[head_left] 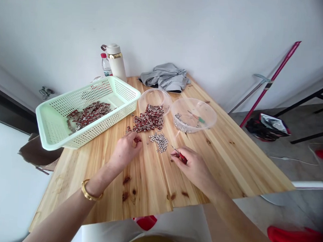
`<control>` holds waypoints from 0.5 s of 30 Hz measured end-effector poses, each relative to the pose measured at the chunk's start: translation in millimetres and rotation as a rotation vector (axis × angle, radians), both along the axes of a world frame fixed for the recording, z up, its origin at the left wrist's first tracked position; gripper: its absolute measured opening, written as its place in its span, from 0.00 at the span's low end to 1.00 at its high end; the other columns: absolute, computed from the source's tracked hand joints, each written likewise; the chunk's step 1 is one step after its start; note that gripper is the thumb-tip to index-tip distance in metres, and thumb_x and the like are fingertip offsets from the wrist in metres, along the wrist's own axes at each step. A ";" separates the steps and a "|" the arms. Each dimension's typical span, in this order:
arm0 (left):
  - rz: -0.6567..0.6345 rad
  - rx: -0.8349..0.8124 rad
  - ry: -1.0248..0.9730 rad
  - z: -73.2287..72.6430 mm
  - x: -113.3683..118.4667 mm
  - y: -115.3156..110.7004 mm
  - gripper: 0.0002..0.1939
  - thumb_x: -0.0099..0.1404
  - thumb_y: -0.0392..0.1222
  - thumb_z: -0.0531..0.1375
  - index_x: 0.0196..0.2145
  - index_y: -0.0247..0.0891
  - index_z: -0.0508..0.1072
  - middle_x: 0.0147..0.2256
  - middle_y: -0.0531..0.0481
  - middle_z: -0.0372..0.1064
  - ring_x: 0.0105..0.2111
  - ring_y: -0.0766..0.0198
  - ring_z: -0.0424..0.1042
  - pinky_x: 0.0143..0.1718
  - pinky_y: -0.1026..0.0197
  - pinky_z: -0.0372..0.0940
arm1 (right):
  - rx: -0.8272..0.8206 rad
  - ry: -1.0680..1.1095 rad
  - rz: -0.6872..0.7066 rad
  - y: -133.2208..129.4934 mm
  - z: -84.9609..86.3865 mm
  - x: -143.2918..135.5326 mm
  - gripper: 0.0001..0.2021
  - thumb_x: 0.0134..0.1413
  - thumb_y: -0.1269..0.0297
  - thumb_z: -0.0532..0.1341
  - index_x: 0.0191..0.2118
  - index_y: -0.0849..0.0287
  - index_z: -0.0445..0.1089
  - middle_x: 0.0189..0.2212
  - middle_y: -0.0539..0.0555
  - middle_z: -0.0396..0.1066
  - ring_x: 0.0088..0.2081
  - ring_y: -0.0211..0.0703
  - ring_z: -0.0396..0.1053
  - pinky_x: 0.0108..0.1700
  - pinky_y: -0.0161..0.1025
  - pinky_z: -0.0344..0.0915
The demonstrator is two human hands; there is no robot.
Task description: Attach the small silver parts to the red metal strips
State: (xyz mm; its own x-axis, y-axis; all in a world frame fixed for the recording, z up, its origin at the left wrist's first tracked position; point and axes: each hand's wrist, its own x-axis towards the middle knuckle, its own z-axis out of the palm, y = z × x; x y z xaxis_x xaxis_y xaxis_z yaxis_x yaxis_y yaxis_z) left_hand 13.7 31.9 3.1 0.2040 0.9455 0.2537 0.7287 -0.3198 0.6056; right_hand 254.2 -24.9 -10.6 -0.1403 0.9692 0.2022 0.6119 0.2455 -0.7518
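Note:
My left hand (127,148) is closed in a pinch at the near edge of a pile of small reddish-brown metal-dotted pieces (147,120). What its fingertips hold is too small to make out. In my right hand (190,164) is a small red-handled screwdriver (183,158), its thin metal shaft pointing up and left. Between the hands, a cluster of small round silvery parts (159,142) lies loose on the wood. Behind the pile, a clear round tub (166,96) lies partly under the pieces.
A pale green perforated basket (95,135) holds more reddish pieces at left. To the right, a clear bowl (211,118) contains silvery parts and a green-handled tool (201,119). Grey cloth (165,76), a white flask (116,62) and a plastic bottle (106,65) stand along the back.

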 end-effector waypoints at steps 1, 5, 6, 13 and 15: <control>0.023 -0.045 -0.080 1.7 -2.4 -6.6 0.10 0.57 0.29 0.56 0.34 0.37 0.73 0.29 0.52 0.72 0.27 0.68 0.69 0.33 0.64 0.65 | -0.013 -0.038 0.029 -0.8 -1.0 1.8 0.04 0.57 0.67 0.58 0.33 0.57 0.70 0.33 0.52 0.73 0.35 0.41 0.71 0.39 0.38 0.67; 0.055 -0.295 -0.388 2.9 -7.3 -33.7 0.07 0.58 0.34 0.57 0.35 0.38 0.74 0.30 0.52 0.75 0.28 0.68 0.72 0.32 0.64 0.66 | -0.045 -0.192 0.114 -0.5 -1.0 4.8 0.05 0.58 0.70 0.57 0.33 0.57 0.70 0.34 0.52 0.73 0.37 0.42 0.71 0.39 0.39 0.66; 0.056 -0.349 -0.444 2.1 -7.0 -39.6 0.06 0.58 0.35 0.58 0.33 0.38 0.73 0.30 0.51 0.75 0.29 0.67 0.73 0.34 0.64 0.67 | -0.044 -0.229 0.135 0.9 -0.1 4.8 0.06 0.58 0.71 0.57 0.32 0.57 0.69 0.33 0.52 0.72 0.37 0.42 0.71 0.39 0.39 0.66; 0.139 -0.271 -0.421 -6.0 -5.2 -63.0 0.03 0.58 0.35 0.60 0.28 0.38 0.75 0.34 0.51 0.74 0.31 0.68 0.71 0.35 0.65 0.66 | -0.033 -0.185 0.201 4.6 8.8 -16.7 0.05 0.57 0.70 0.57 0.32 0.56 0.69 0.31 0.51 0.73 0.34 0.41 0.71 0.37 0.37 0.64; 0.179 -0.207 -0.306 -7.9 -8.2 -65.9 0.04 0.58 0.34 0.60 0.29 0.38 0.75 0.32 0.52 0.73 0.28 0.69 0.69 0.32 0.65 0.64 | -0.026 -0.111 0.198 0.6 9.5 -33.0 0.05 0.57 0.69 0.57 0.33 0.56 0.70 0.30 0.51 0.74 0.31 0.40 0.70 0.35 0.36 0.64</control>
